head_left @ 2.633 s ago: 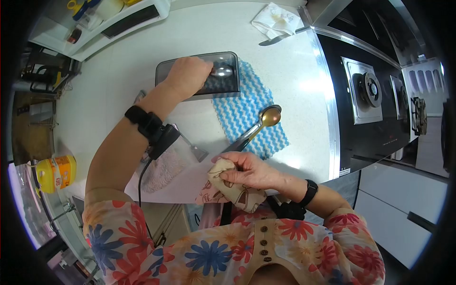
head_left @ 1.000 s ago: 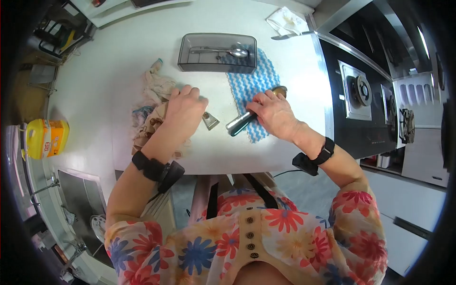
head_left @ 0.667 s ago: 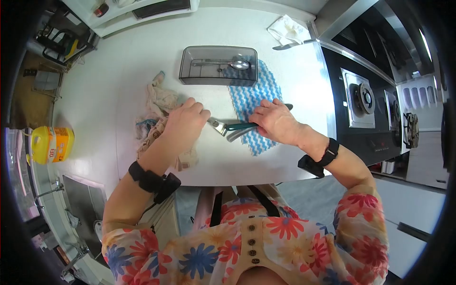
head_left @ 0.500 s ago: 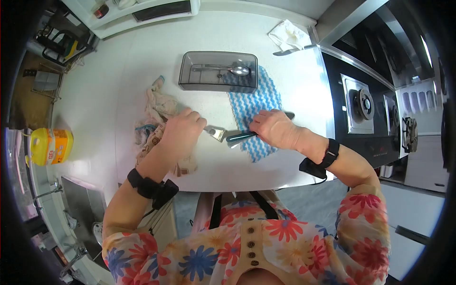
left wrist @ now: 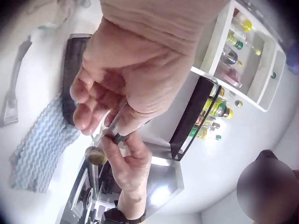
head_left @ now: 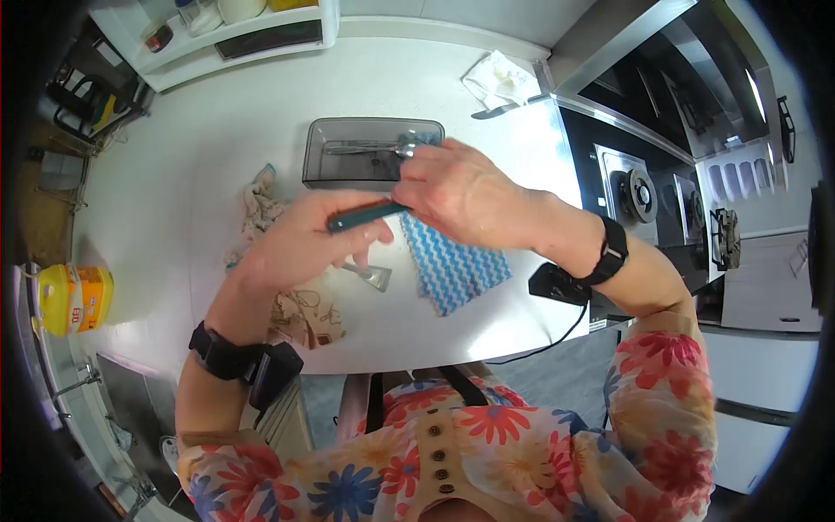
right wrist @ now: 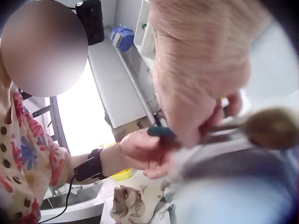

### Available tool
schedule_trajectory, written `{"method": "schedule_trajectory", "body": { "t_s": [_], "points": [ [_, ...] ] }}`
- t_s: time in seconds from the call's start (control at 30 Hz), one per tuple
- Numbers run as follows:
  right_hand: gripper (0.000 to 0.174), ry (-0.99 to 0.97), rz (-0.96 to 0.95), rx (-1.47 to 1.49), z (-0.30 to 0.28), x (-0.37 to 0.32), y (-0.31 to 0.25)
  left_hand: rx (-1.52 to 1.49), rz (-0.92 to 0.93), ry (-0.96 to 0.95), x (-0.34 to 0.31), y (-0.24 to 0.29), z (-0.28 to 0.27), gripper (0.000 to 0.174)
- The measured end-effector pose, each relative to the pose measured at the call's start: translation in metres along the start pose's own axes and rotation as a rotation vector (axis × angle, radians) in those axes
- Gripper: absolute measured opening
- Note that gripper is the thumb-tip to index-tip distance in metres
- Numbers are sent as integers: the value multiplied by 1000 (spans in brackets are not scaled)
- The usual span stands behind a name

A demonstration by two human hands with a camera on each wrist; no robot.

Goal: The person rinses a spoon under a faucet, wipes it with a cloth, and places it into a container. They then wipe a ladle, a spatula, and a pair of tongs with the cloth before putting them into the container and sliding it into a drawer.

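Note:
Above the counter, my right hand (head_left: 461, 196) (right wrist: 201, 70) pinches utensils, one with a dark green handle (head_left: 365, 216) (right wrist: 160, 131), another with a golden spoon bowl (left wrist: 96, 156) (right wrist: 271, 128). My left hand (head_left: 304, 239) (left wrist: 149, 70) meets it, its thumb and fingers about the green handle's end. Behind the hands stands a grey see-through box (head_left: 313, 161) holding a shiny spoon (head_left: 404, 150) and other metal cutlery. A blue-and-white wavy cloth (head_left: 452, 265) lies partly under the box. Below the left hand, a flat-ended metal utensil (head_left: 374, 277) rests on the counter.
Crumpled beige cloths (head_left: 304, 317) lie by my left forearm. A white cloth (head_left: 500, 80) and a knife (head_left: 496, 112) are at the back right, near the black stove (head_left: 600, 139). A yellow jug (head_left: 74, 300) stands far left; a white shelf (head_left: 178, 65) at the back left.
The utensils under my right hand have come up off the blue cloth and toward the left. My left hand has let go of the flat-ended utensil and turned to the green handle.

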State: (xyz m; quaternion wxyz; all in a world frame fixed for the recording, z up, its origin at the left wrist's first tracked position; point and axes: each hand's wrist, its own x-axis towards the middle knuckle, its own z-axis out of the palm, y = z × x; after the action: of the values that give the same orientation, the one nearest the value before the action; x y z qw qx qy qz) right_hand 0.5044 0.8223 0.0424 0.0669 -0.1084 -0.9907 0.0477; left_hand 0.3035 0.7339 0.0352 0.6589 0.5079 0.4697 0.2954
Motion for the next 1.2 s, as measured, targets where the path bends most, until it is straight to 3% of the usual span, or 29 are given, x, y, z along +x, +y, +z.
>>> {"method": "schedule_trajectory", "body": {
  "t_s": [0.07, 0.2, 0.27, 0.33, 0.37, 0.57, 0.67, 0.73, 0.83, 1.2],
  "points": [
    [18, 18, -19, -61, 0, 12, 6, 145, 15, 151, 2, 4, -6, 24],
    [18, 207, 41, 10, -7, 23, 33, 196, 52, 279, 9, 5, -29, 29],
    [13, 473, 280, 300, -14, 15, 45, 184, 79, 321, 15, 0, -45, 29],
    [14, 473, 431, 432, -25, -1, 50, 314, 59, 358, 23, -2, -59, 29],
    [15, 416, 596, 581, -32, -10, 46, 313, 58, 358, 28, -4, -62, 29],
    [16, 491, 614, 742, -10, -52, 48, 432, -18, 251, 58, -19, -67, 26],
    [15, 490, 651, 793, -4, -64, 40, 706, 67, 242, 68, -28, -78, 21],
    [15, 459, 690, 849, 1, -69, 38, 1281, 473, 344, 76, -38, -85, 21],
    [16, 450, 669, 841, 3, -71, 34, 1500, 322, 385, 76, -41, -78, 22],
    [20, 508, 507, 813, 2, -6, 53, 1616, 163, 310, 78, -32, -65, 28]
  ]
}}
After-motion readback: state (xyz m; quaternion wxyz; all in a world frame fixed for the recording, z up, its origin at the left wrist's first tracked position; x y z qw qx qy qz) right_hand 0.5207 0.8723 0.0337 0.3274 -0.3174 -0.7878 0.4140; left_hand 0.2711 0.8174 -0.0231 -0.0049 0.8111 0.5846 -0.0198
